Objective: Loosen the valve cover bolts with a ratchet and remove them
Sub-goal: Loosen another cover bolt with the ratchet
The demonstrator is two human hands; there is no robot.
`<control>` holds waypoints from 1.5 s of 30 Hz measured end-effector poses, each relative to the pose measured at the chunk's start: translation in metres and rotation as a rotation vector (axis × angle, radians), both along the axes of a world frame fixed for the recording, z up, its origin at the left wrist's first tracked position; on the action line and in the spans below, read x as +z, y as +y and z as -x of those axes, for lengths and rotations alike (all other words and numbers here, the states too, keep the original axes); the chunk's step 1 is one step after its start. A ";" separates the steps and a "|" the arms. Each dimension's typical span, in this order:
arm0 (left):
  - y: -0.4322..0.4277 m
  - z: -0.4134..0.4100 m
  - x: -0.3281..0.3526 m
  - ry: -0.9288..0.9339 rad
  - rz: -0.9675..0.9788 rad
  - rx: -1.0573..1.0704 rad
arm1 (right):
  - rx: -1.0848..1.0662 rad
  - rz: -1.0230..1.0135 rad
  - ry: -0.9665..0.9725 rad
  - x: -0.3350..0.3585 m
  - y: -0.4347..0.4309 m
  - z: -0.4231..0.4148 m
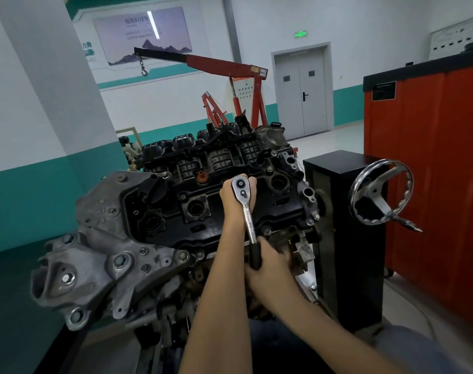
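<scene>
One ratchet (pixel 247 214) lies over the middle of the black valve cover (pixel 216 222). The left hand (pixel 227 198) is curled round its head and hides what sits beneath, while the right hand (pixel 269 265) clenches its black handle past the cover's near edge. Three open plug wells (pixel 196 208) show on the cover. At the engine's right side stand one black column (pixel 346 211), one chrome handwheel (pixel 381 193) and one orange cabinet (pixel 432 157), with two red hoists (pixel 230 64) behind.

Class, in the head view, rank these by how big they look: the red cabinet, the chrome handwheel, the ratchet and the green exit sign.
1. red cabinet
2. chrome handwheel
3. ratchet: longer than the handwheel but far slimmer, so this ranking is unsure
4. green exit sign: smallest here, though it is farthest from the camera
</scene>
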State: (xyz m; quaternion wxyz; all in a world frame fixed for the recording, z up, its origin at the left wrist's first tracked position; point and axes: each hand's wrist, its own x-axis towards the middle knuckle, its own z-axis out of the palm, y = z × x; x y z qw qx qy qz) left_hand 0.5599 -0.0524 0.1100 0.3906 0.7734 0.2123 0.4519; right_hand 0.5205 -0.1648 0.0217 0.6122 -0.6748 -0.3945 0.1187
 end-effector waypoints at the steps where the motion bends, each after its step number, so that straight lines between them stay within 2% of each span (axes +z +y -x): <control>1: 0.002 0.002 -0.001 0.024 -0.024 -0.006 | 0.008 -0.003 -0.001 0.001 0.001 0.001; 3: 0.007 0.004 -0.003 0.035 -0.030 -0.046 | 0.015 0.083 -0.122 0.006 -0.011 -0.016; 7: 0.013 0.006 -0.004 0.067 -0.078 -0.103 | 0.062 0.367 -0.513 0.045 -0.052 -0.086; 10: 0.013 0.006 -0.003 0.074 -0.089 -0.127 | -0.110 0.582 -0.943 0.090 -0.061 -0.126; 12: 0.011 0.007 -0.004 0.051 -0.077 -0.111 | -0.227 0.572 -1.082 0.099 -0.058 -0.128; 14: 0.007 0.005 -0.005 -0.017 -0.010 -0.079 | -0.270 0.536 -0.975 0.082 -0.056 -0.114; 16: 0.001 0.001 -0.004 -0.062 0.054 -0.026 | -0.209 0.439 -0.667 0.050 -0.053 -0.085; 18: -0.002 -0.004 -0.005 -0.094 0.092 0.001 | -0.129 0.259 -0.348 0.022 -0.042 -0.050; 21: -0.001 -0.005 -0.007 -0.162 0.147 -0.022 | -0.047 0.079 -0.068 0.004 -0.017 -0.009; 22: -0.001 -0.003 -0.006 -0.125 0.105 -0.012 | -0.014 0.060 -0.043 0.003 -0.013 -0.004; 24: 0.003 0.000 -0.006 -0.044 0.035 -0.033 | -0.001 0.113 -0.137 0.008 -0.019 -0.016; 29: 0.008 0.005 -0.003 0.103 -0.063 -0.081 | 0.073 0.457 -0.645 0.070 -0.066 -0.108; 31: 0.007 0.007 -0.002 0.118 -0.101 -0.094 | 0.002 0.576 -0.906 0.101 -0.068 -0.133; 33: 0.007 0.008 -0.003 0.061 -0.072 -0.103 | -0.098 0.616 -1.043 0.110 -0.063 -0.135; 35: 0.004 0.008 -0.006 -0.023 0.040 -0.099 | -0.205 0.577 -0.942 0.086 -0.059 -0.116; 37: -0.002 0.004 -0.006 -0.079 0.119 -0.058 | -0.193 0.453 -0.617 0.048 -0.055 -0.080; 40: -0.008 0.001 -0.009 -0.118 0.122 -0.025 | 0.009 0.211 -0.142 0.017 -0.040 -0.026; 42: -0.005 0.001 -0.012 -0.139 0.127 -0.049 | 0.064 0.123 -0.010 0.018 -0.029 -0.013; 45: -0.003 0.003 -0.013 -0.154 0.177 -0.068 | 0.058 0.072 0.048 0.029 -0.025 -0.017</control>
